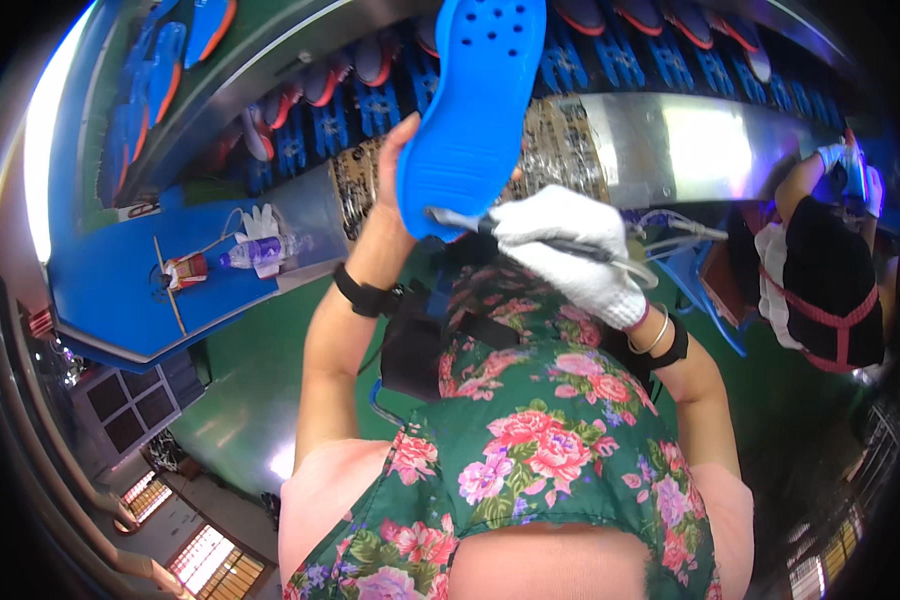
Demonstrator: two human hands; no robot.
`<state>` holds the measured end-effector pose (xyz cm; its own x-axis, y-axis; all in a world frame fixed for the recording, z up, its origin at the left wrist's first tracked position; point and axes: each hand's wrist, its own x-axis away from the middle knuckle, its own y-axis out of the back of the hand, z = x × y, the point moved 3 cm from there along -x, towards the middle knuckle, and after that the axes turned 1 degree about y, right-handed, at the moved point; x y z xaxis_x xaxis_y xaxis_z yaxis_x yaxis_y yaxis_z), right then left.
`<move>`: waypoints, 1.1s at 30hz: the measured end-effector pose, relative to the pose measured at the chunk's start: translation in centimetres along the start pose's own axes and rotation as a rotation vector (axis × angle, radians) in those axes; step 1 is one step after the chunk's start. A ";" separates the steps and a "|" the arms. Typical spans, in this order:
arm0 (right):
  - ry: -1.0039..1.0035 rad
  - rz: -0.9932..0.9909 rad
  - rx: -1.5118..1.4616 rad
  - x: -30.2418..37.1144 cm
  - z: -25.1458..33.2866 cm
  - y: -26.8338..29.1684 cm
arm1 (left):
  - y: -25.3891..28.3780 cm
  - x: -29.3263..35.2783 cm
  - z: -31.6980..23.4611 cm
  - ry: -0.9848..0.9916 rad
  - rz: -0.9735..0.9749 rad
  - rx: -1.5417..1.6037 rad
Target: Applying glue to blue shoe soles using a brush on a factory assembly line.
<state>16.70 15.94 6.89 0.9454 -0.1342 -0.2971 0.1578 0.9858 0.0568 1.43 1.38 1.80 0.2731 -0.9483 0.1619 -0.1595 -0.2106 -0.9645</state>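
Sole of bright blue colour (470, 140) stands at 12 o'clock, with its heel end downward. The bare left hand (392, 185) has its fingers bent round the edges: the thumb shows on the left side and a fingertip on the right, so the hold seems wide rather than tight. The right hand (570, 238), in a white glove, has its fingers closed on a pen-like tool (462, 219), whose grey tip points toward 9 o'clock over the heel.

If the sole turns in this wide hold, the tip could slide off the rounded rim, mark the surface, or reach the bare left wrist nearby. The thin grey tube (637, 270) beside the right wrist might also catch and pull the tool aside.

Most of the left palm is hidden behind the sole, and the upper edge cuts off the toe end. Whether the tip touches or only hovers, one cannot tell. Near 3 o'clock, the work of a co-worker (820, 240) is hard to make out.
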 end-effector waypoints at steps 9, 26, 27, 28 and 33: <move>-0.016 0.063 -0.002 -3.3 -0.3 3.3 | 1.9 2.7 5.2 -0.166 -0.354 0.006; -0.233 -0.279 -0.561 -1.0 0.4 5.6 | -5.3 4.8 -2.7 -0.315 0.256 -0.262; -0.218 -0.317 -0.569 -0.8 0.4 6.0 | -6.1 4.5 -4.6 -0.311 0.310 -0.255; -0.212 -0.318 -0.570 -0.8 0.4 5.8 | -7.0 4.1 -7.1 -0.346 0.386 -0.328; -0.340 -0.310 -0.414 -0.1 -3.4 3.6 | -8.4 -0.6 -18.0 -0.593 0.213 0.023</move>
<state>16.18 19.87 3.88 0.9220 -0.3780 0.0841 0.3805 0.8440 -0.3780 -14.48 -0.55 13.54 0.7184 -0.6742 -0.1712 -0.2495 -0.0200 -0.9682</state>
